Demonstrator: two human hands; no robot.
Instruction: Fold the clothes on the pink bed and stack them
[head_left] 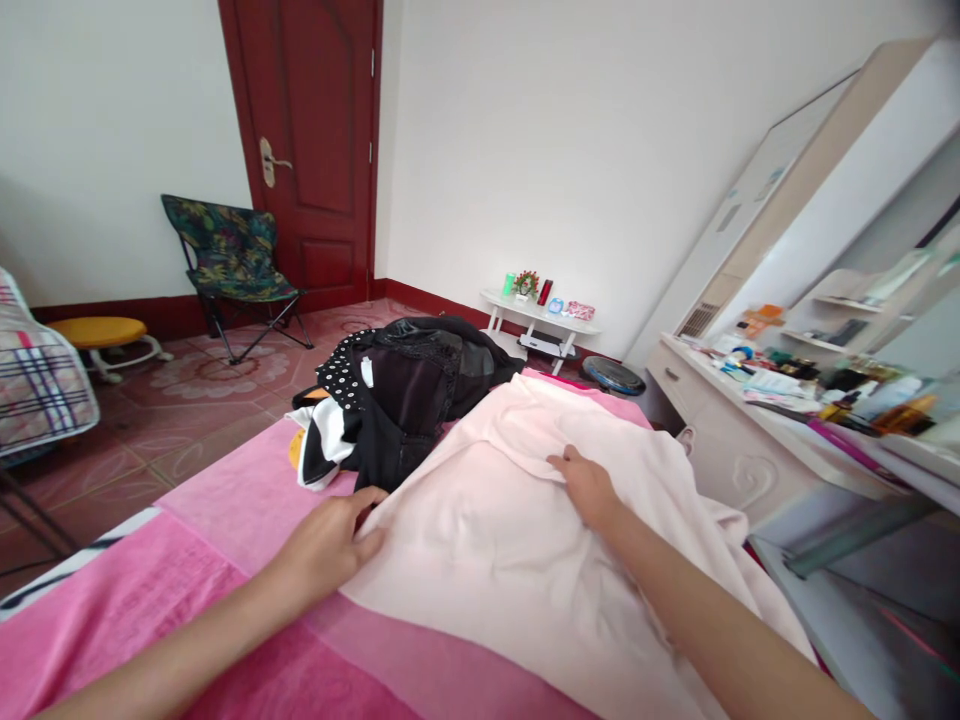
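Note:
A pale pink garment [480, 560] lies spread and wrinkled over a pink bedspread [187, 600]; I cannot tell what kind of garment it is. My left hand [337, 535] grips its left edge, with thumb and fingers closed on the cloth. Farther over, my right hand [589, 485] pinches a fold of the same garment near its middle. Just beyond my left hand sits a heap of dark clothes [405, 390], with a polka-dot piece and black-and-white cloth at its left side. The garment's far right part hangs toward the bed's edge.
A dressing table [720, 430] crowded with bottles and small items stands close on the right. A low white shelf [540, 312] is by the far wall, near a round dark object [613, 376]. Left are a folding chair [229, 250], a yellow stool [101, 332] and a red door [315, 120].

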